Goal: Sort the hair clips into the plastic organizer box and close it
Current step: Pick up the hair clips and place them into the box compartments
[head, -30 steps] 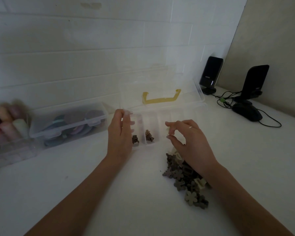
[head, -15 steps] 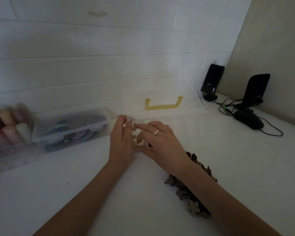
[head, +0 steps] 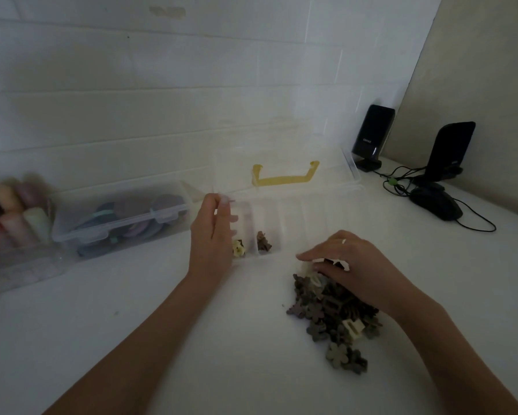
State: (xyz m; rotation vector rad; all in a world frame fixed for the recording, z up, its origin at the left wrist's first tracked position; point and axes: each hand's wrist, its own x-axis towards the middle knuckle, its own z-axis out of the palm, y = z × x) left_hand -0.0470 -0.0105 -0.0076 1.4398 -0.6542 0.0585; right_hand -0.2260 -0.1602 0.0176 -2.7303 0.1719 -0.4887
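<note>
A clear plastic organizer box (head: pixel 308 217) stands open against the wall, its lid with a yellow handle (head: pixel 284 176) leaning back. My left hand (head: pixel 214 235) holds the box's left end. A cream clip (head: pixel 238 248) lies in the leftmost compartment and a brown clip (head: pixel 263 241) in the one beside it. A heap of small flower-shaped hair clips (head: pixel 332 316), brown, grey and cream, lies in front of the box. My right hand (head: pixel 350 265) rests on the heap's far end, fingers curled over a cream clip (head: pixel 314 278).
A closed clear box (head: pixel 117 215) of round coloured items and a container of pastel rolls (head: pixel 9 214) sit at the left. Two black speakers (head: pixel 371 137) and a black mouse (head: pixel 436 202) with cables occupy the right rear of the white table (head: pixel 132 339).
My right hand went to the leftmost compartment, left a cream clip there, and came back to the heap. My left hand stayed on the box's left end.
</note>
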